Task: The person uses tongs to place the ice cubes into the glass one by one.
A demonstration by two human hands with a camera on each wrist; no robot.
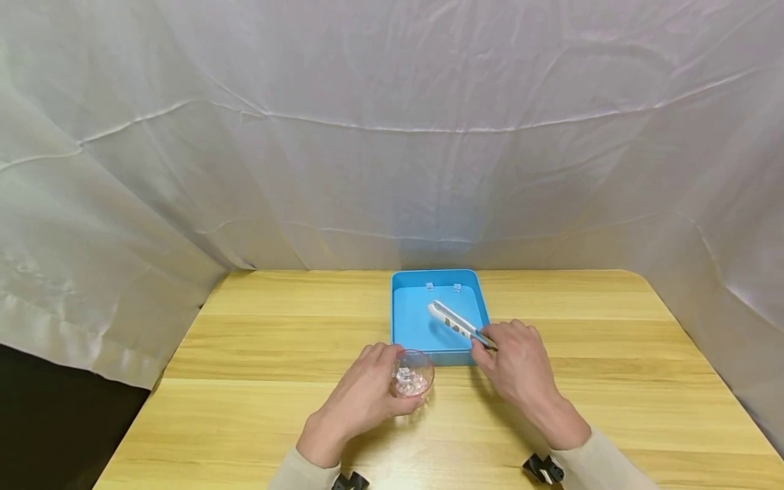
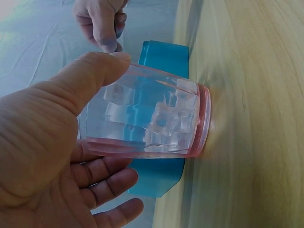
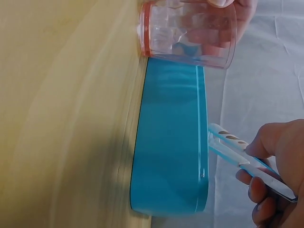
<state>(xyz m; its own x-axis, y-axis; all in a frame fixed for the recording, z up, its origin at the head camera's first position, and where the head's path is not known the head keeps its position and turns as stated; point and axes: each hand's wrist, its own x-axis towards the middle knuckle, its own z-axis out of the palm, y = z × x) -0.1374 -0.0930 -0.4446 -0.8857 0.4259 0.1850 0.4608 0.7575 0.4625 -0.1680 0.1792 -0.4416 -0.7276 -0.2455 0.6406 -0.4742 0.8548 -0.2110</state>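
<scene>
My left hand (image 1: 361, 391) holds a clear, pink-tinted plastic cup (image 2: 142, 114) between thumb and fingers, close over the table in front of a blue tray. Several clear cubes (image 1: 409, 382) lie heaped in the cup. My right hand (image 1: 517, 361) grips a pair of tongs (image 3: 237, 147) with white, brown-spotted tips. In the head view the tongs slant over the blue tray (image 1: 441, 357), tips pointing to its back left. Two clear cubes (image 1: 430, 286) sit near the tray's back wall, apart from the tongs.
The light wooden table (image 1: 257, 381) carries the tray near its back edge. A pale grey curtain (image 1: 343, 170) hangs behind and along both sides. Black wrist-camera mounts (image 1: 544, 469) sit by both sleeves.
</scene>
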